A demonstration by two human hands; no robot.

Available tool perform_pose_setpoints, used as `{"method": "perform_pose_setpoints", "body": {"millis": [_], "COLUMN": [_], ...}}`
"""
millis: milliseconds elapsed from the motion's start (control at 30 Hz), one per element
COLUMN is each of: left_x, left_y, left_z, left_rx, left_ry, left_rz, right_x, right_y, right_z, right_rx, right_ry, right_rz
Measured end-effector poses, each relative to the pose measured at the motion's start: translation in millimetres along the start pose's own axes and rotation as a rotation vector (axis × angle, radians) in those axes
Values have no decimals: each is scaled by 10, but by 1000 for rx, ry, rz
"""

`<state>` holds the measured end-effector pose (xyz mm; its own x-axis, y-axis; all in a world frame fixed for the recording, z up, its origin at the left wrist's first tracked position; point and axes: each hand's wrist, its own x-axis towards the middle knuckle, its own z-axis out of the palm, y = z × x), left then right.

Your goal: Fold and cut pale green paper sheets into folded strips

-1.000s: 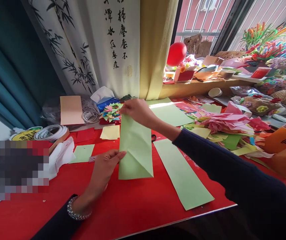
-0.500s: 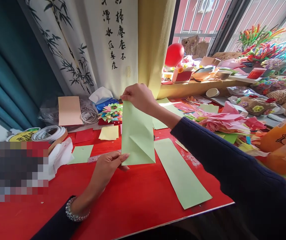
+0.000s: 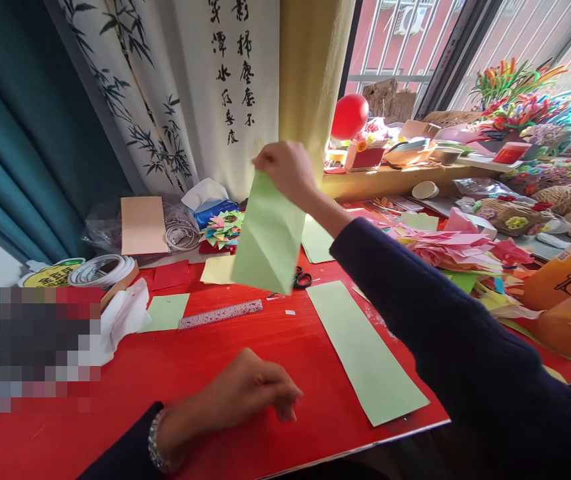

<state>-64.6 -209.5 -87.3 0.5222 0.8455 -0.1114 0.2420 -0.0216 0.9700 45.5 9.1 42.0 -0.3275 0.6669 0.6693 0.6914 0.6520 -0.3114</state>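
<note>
High over the table, my right hand [image 3: 290,173] pinches the top corner of a pale green sheet of paper [image 3: 268,233]. The sheet hangs tilted, with a diagonal crease near its lower end. My left hand [image 3: 255,393] is apart from it, low over the red tabletop, its fingers curled together with nothing visible in them. A long green paper strip [image 3: 365,353] lies to the right of that hand. Behind it are a clear ruler [image 3: 220,314] and black-handled scissors [image 3: 302,277], partly covered by the hanging sheet.
On the left are a small green square [image 3: 168,312], yellow paper [image 3: 216,270] and a white tape roll [image 3: 100,269]. Pink paper pieces [image 3: 445,247] pile up at the right, near an orange bag [image 3: 565,287]. The table's front edge [image 3: 365,448] runs below the strip.
My left hand has let go of the green sheet's lower corner and moved down and right. My right hand has lifted the sheet higher, so it swings tilted and uncovers the ruler and scissors.
</note>
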Motion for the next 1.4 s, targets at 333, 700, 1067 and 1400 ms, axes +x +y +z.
{"method": "perform_pose_setpoints", "body": {"millis": [333, 700, 1067, 1400], "left_x": [-23, 270, 283, 52], "left_y": [648, 1014, 914, 846], "left_z": [-532, -607, -544, -282], "left_rx": [421, 136, 64, 171], "left_ry": [1070, 950, 848, 830], "left_rz": [288, 455, 409, 240], "right_x": [-322, -702, -784, -682], "right_y": [-391, -520, -496, -261], "right_z": [-702, -529, -567, -845], "right_rx": [320, 649, 443, 395], "right_ry": [-244, -197, -111, 60], "right_rz": [-109, -52, -44, 4]}}
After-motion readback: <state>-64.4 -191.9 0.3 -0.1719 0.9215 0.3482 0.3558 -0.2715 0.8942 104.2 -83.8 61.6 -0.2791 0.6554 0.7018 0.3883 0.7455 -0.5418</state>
